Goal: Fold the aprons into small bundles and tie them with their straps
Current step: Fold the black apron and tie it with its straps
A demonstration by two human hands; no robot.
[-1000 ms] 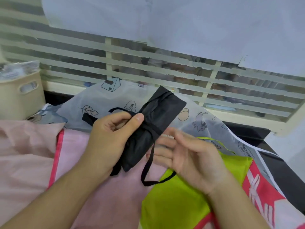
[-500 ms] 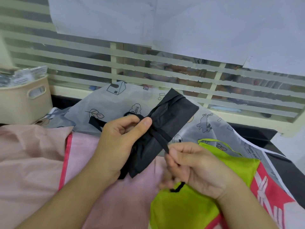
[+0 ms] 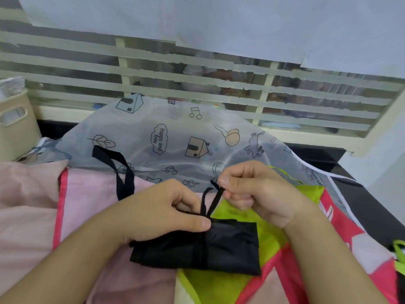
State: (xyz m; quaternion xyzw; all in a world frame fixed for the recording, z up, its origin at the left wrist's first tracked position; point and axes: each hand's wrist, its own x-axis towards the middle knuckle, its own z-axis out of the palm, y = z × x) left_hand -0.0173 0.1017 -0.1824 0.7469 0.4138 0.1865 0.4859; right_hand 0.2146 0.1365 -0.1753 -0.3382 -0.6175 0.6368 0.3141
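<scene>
Two hands at work on a black bundle [image 3: 210,246], now lowered onto the pile: left [image 3: 166,211] pinning the crossed strap [image 3: 215,199], right [image 3: 252,189] pinching its end, knot pending.

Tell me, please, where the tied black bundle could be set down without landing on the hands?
Free patches: the pink apron left of the left hand, and the printed grey apron behind both hands. Crowded: around the black bundle, right hand and green apron.
</scene>
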